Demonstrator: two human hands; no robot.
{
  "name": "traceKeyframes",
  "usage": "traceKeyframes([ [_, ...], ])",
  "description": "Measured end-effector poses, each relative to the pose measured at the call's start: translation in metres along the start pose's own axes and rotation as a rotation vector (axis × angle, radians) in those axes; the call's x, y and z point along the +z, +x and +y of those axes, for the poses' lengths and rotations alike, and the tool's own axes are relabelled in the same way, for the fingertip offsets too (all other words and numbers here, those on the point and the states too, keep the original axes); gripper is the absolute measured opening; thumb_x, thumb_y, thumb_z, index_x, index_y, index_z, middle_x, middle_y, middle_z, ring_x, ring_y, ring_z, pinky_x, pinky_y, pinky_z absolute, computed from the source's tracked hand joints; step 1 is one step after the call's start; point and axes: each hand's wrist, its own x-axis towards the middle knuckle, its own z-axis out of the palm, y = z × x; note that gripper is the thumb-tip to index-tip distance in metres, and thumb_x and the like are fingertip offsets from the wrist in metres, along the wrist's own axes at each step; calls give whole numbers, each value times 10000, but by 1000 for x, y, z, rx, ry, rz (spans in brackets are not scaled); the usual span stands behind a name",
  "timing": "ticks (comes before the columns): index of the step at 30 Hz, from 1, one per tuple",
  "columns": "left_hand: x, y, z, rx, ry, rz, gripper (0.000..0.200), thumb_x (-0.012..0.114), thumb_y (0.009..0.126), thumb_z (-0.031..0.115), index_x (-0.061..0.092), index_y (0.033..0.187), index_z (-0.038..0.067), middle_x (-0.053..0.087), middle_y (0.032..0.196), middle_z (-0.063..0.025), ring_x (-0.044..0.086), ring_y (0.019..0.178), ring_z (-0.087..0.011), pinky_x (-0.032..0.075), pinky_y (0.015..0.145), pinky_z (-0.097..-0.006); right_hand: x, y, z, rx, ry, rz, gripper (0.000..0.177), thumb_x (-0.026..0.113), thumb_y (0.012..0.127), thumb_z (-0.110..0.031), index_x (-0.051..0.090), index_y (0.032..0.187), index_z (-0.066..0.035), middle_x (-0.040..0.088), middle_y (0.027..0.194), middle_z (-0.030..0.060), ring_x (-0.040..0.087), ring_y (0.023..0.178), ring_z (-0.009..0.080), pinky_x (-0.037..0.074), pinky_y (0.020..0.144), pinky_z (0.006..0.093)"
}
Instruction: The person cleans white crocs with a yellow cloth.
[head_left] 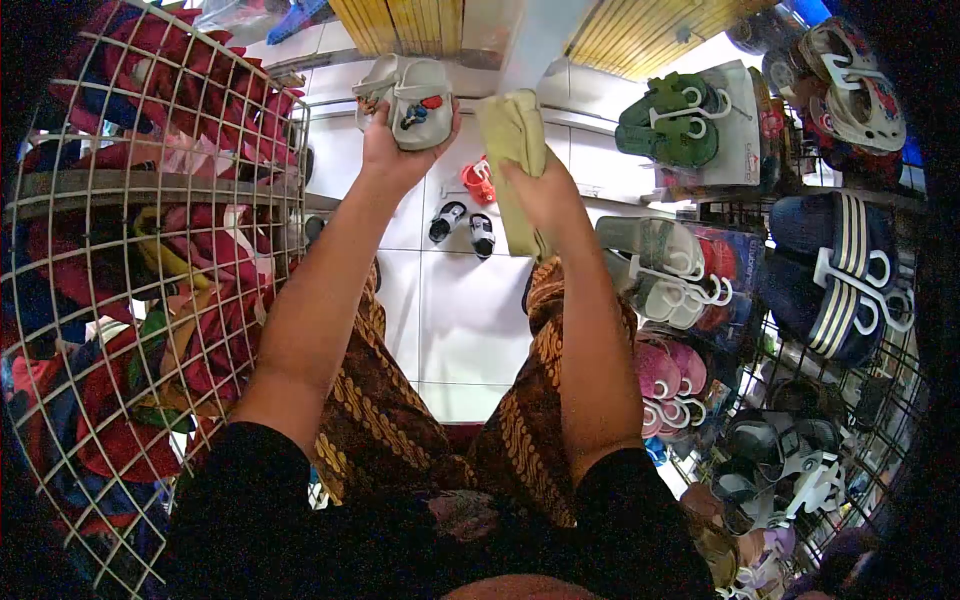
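A pair of pale grey clogs with small colourful charms rests in my left hand, its fingers curled around them from below. My right hand grips a folded yellow-green cloth, which hangs down beside the wrist. The cloth and the clogs are apart, with a narrow gap between them. Below both hands, on the white tiled floor, lie black-and-grey sandals and a small red pair of shoes.
On my left stands a wire mesh rack filled with red and dark goods. To the right, green sandals, navy striped slides and pink slippers hang on white hangers. Yellow slatted panels are ahead.
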Motion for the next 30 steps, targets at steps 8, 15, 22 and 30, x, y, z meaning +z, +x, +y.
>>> traceKeyframes([
  [8, -12, 8, 4, -57, -103, -109, 607, 248, 1011, 495, 380, 1425, 70, 473, 1388, -205, 467, 1275, -369, 372, 1062, -566, 18, 0, 10, -243, -145, -90, 506, 636, 866, -171, 468, 1341, -131, 655, 1095, 230, 646, 1021, 365, 495, 856, 371],
  [15, 11, -7, -6, 0, 83, 26, 592, 256, 1013, 484, 386, 1428, 81, 474, 1401, -187, 473, 1276, -366, 349, 1080, -560, 14, 5, 5, -164, -65, 60, 494, 633, 863, -139, 475, 1331, -137, 646, 1117, 225, 630, 1046, 381, 489, 881, 377],
  [22, 2, 3, 6, -21, 214, -71, 562, 265, 1020, 443, 390, 1421, 71, 482, 1392, -186, 487, 1266, -362, 369, 1086, -527, 3, -8, -8, -420, -590, 177, 515, 626, 817, -87, 569, 1295, -269, 627, 1117, 81, 612, 1046, 269, 393, 924, 447],
  [30, 19, -5, -6, -126, 467, 105, 475, 306, 1027, 392, 461, 1341, 71, 558, 1311, -146, 561, 1191, -310, 444, 1039, -485, 14, -18, -17, -446, -833, 374, 477, 596, 793, -29, 701, 1133, -346, 590, 1108, -4, 545, 1010, 215, 289, 911, 493],
])
